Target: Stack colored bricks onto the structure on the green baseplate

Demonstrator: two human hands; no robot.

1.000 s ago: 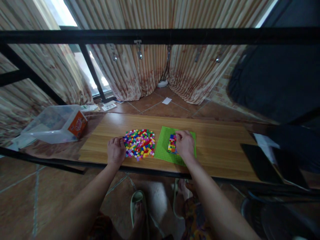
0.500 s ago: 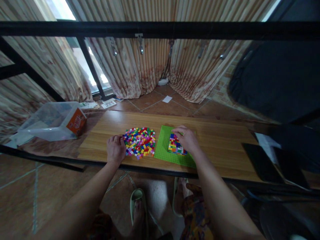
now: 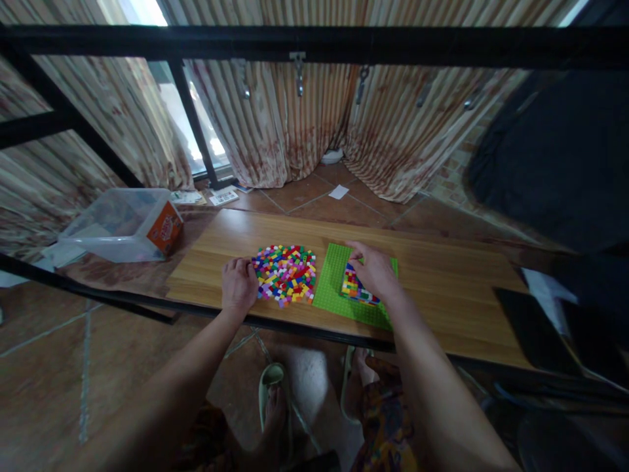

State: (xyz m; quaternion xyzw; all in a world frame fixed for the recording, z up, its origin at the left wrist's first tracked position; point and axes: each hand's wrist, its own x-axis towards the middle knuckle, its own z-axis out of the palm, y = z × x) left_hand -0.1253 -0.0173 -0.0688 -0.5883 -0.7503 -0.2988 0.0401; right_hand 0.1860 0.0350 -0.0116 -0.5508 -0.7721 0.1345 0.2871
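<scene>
- Left hand (image 3: 239, 285): fingers curled, at left edge of brick pile (image 3: 285, 274); can't tell if it grips a brick.
- Right hand (image 3: 376, 270): thumb and fingers bent together over brick block (image 3: 352, 288); can't tell whether a piece is pinched.
- Brick block: multicolored, on green baseplate (image 3: 325, 288); right hand hides part of block and plate.
- Brick pile: loose, mixed colors, just left of baseplate, both on wooden table (image 3: 442, 288).
- Clear plastic bin (image 3: 115, 226), orange label, beyond table's left end.
- Dark flat panel (image 3: 535, 331) at table's right end, white sheet (image 3: 544, 295) beside it.
- Black rail (image 3: 314, 44) crosses in front of striped curtains (image 3: 275, 131), blocking part of them; metal clips (image 3: 299, 75) hang below it.
- White paper (image 3: 339, 192) on tiled floor behind table.
- Green slippers (image 3: 271, 376) on the feet, near side of table.
</scene>
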